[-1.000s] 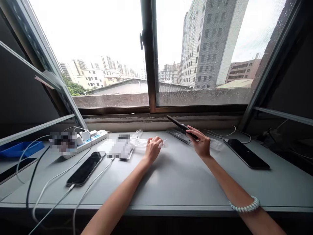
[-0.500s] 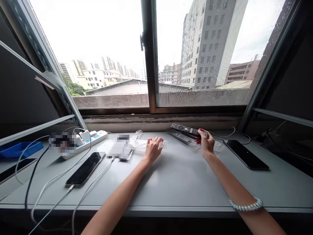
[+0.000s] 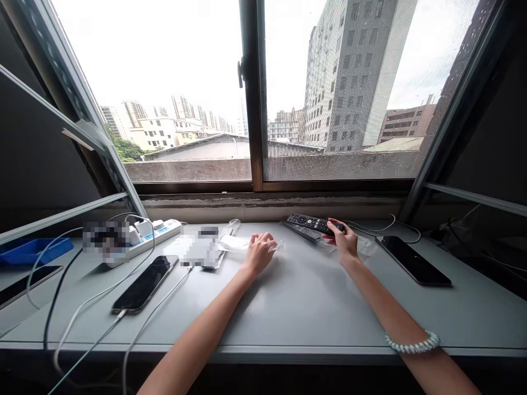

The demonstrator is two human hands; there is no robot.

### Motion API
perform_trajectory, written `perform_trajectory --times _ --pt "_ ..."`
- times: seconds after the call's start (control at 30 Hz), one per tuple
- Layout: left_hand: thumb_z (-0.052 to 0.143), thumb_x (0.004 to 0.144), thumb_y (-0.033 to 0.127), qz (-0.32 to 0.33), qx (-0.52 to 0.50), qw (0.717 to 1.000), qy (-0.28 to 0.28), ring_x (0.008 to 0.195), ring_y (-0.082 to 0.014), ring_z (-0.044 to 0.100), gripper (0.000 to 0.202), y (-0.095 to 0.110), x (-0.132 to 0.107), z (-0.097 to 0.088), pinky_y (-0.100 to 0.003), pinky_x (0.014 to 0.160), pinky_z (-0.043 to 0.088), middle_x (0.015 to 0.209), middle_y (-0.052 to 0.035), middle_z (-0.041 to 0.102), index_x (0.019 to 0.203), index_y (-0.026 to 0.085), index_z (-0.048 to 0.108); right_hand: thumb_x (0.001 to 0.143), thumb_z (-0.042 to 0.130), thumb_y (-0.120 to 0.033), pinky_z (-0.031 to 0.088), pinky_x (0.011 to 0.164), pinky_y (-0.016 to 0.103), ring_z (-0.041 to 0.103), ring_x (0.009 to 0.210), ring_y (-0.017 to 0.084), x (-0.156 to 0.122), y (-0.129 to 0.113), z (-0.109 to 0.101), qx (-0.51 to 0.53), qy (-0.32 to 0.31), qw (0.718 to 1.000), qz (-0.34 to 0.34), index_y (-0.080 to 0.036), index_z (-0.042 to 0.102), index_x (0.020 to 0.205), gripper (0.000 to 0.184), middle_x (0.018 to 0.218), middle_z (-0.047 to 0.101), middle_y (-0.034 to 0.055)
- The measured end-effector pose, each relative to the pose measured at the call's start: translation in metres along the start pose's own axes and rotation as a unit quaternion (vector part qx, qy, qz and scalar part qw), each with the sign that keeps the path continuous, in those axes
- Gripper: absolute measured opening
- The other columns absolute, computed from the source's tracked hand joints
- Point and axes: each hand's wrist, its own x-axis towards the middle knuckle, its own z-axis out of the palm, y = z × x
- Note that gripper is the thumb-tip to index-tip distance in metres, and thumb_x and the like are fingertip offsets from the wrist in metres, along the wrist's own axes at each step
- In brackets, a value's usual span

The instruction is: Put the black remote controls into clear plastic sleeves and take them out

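My right hand point(image 3: 346, 241) grips the near end of a black remote control point(image 3: 309, 220), thumb on top and fingers beneath. The remote points left and away from me, just above a dark item in clear wrapping point(image 3: 302, 233) that it partly hides. My left hand point(image 3: 261, 253) rests on the desk with curled fingers closed over a clear plastic bag point(image 3: 236, 244). Plastic shows on both sides of that hand; the fingertips' exact hold is partly hidden. Left of the bag lies a package point(image 3: 209, 255), its face blurred out.
On the left, a phone point(image 3: 146, 285) with a white cable lies near a power strip point(image 3: 144, 241) with plugs in it. A blue tray point(image 3: 35, 251) sits at far left. Another phone point(image 3: 414, 260) lies at right. The window sill point(image 3: 272, 214) borders the desk point(image 3: 296, 312) at the back.
The remote in my right hand has come down a little and lies closer to the wrapped item, and its top has tilted. My left hand has barely moved on the plastic bag.
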Motion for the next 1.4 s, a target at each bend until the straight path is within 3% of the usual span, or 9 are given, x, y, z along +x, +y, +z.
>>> perform_trajectory --times 0.27,0.4,0.5,0.57,0.67,0.83,0.97,1.13,1.4 --pt "0.049 0.082 0.011 -0.021 0.006 1.0 0.013 0.083 -0.0147 0.056 0.016 0.0 0.002 -0.002 -0.034 0.089 0.033 0.099 -0.0026 0.06 0.082 0.019 0.062 0.061 0.069 -0.037 0.044 0.035 0.023 0.061 0.044 0.016 -0.003 -0.004 -0.001 -0.036 -0.017 0.999 -0.004 -0.017 0.069 0.09 0.036 0.076 0.069 0.0051" --pt "0.052 0.081 0.013 -0.025 0.005 0.999 0.022 0.083 -0.0153 0.056 0.01 -0.001 0.002 0.0 -0.034 0.089 0.034 0.098 -0.0023 0.059 0.083 0.02 0.06 0.063 0.069 -0.041 0.049 0.04 0.024 0.066 0.054 0.019 -0.002 0.003 0.0 -0.044 -0.069 0.995 -0.056 -0.017 0.068 0.099 0.044 0.081 0.07 0.0062" --pt "0.054 0.08 0.013 -0.028 0.006 0.999 0.023 0.085 -0.0159 0.056 0.01 -0.002 0.001 0.0 -0.034 0.089 0.034 0.097 -0.0022 0.059 0.086 0.019 0.059 0.065 0.068 -0.04 0.054 0.054 0.029 0.067 0.068 0.022 0.002 0.013 0.0 -0.074 -0.11 0.982 -0.134 -0.017 0.068 0.1 0.042 0.083 0.071 0.0061" --pt "0.055 0.079 0.014 -0.027 0.005 0.999 0.02 0.085 -0.0162 0.057 0.01 -0.002 0.001 0.0 -0.034 0.089 0.034 0.096 -0.0023 0.06 0.086 0.019 0.06 0.069 0.067 -0.035 0.055 0.07 0.035 0.066 0.082 0.023 0.005 0.017 -0.002 -0.112 -0.114 0.962 -0.222 -0.019 0.071 0.094 0.031 0.093 0.07 0.0062" --pt "0.053 0.08 0.012 -0.02 -0.001 1.0 0.015 0.083 -0.0155 0.057 0.012 -0.002 0.0 0.0 -0.035 0.088 0.033 0.094 -0.0013 0.06 0.08 0.02 0.063 0.073 0.062 -0.022 0.048 0.088 0.038 0.062 0.098 0.024 0.005 0.017 -0.005 -0.174 -0.129 0.907 -0.361 -0.024 0.073 0.082 0.014 0.11 0.065 0.0031" --pt "0.043 0.081 0.004 -0.024 -0.002 1.0 0.011 0.081 -0.0145 0.057 0.028 -0.003 0.0 -0.001 -0.034 0.087 0.034 0.092 -0.0014 0.061 0.073 0.02 0.064 0.073 0.041 0.004 0.048 0.089 0.036 0.057 0.105 0.02 -0.003 0.011 -0.009 -0.246 -0.186 0.812 -0.496 -0.03 0.073 0.075 0.047 0.114 0.063 -0.0038" --pt "0.039 0.077 -0.002 -0.045 0.002 0.999 0.012 0.083 -0.0152 0.057 0.032 -0.004 0.0 0.001 -0.034 0.087 0.034 0.094 -0.0022 0.062 0.079 0.019 0.063 0.073 0.037 0.006 0.048 0.089 0.036 0.055 0.108 0.018 -0.008 0.01 -0.009 -0.255 -0.196 0.788 -0.525 -0.031 0.073 0.078 0.052 0.116 0.062 -0.0051" --pt "0.041 0.079 0.002 -0.054 -0.003 0.998 0.017 0.084 -0.0156 0.058 0.028 -0.003 -0.001 0.0 -0.034 0.088 0.035 0.097 -0.0031 0.062 0.087 0.02 0.06 0.079 0.041 0.0 0.048 0.09 0.036 0.056 0.107 0.018 -0.009 0.004 -0.009 -0.227 -0.18 0.789 -0.542 -0.031 0.074 0.077 0.045 0.117 0.062 -0.0044" --pt "0.05 0.078 0.01 -0.056 -0.01 0.998 0.025 0.084 -0.0163 0.057 0.013 -0.004 0.0 0.002 -0.034 0.089 0.034 0.095 -0.0023 0.06 0.084 0.021 0.055 0.083 0.043 -0.007 0.048 0.09 0.035 0.056 0.109 0.018 -0.009 0.003 -0.009 -0.233 -0.174 0.789 -0.541 -0.033 0.073 0.076 0.041 0.116 0.062 -0.0066"
